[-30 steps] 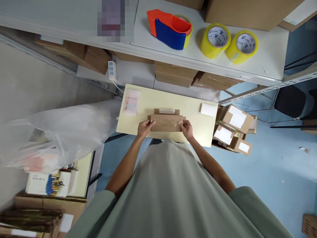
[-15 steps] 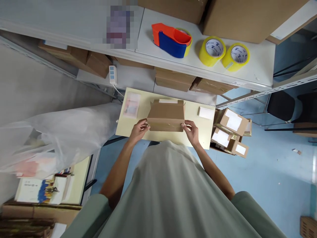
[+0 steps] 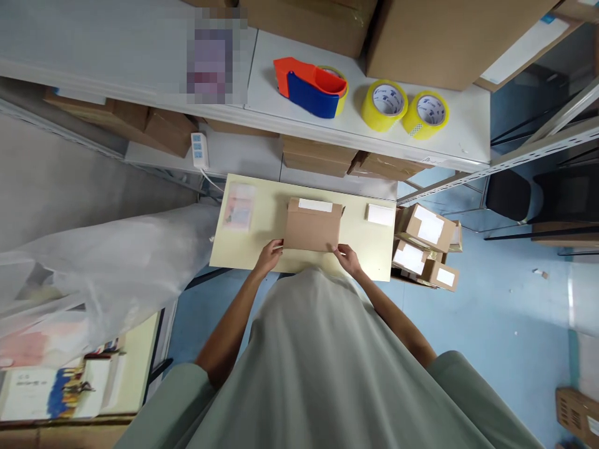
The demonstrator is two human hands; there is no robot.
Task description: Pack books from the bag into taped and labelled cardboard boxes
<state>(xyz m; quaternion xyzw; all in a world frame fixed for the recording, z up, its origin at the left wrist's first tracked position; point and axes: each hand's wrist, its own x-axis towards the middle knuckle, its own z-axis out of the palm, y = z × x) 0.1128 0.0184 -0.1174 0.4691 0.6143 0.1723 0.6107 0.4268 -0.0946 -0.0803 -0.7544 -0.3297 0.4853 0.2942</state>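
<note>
A small brown cardboard box [image 3: 312, 226] with a white label on its far edge lies on a pale yellow table [image 3: 262, 224]. My left hand [image 3: 268, 255] grips the box's near left corner. My right hand [image 3: 347, 259] holds its near right corner, fingers curled on the edge. A clear packet [image 3: 239, 206] lies at the table's left end and a white label sheet [image 3: 380, 214] at its right end.
On the shelf above are a red and blue tape dispenser [image 3: 309, 86], two yellow tape rolls [image 3: 403, 106] and large cartons. Labelled small boxes [image 3: 423, 243] are piled on the floor to the right. A big plastic bag [image 3: 107, 262] lies left.
The box has been turned over and laid flat, its plain face up. Both hands slid to its near corners. The camera view has shifted slightly.
</note>
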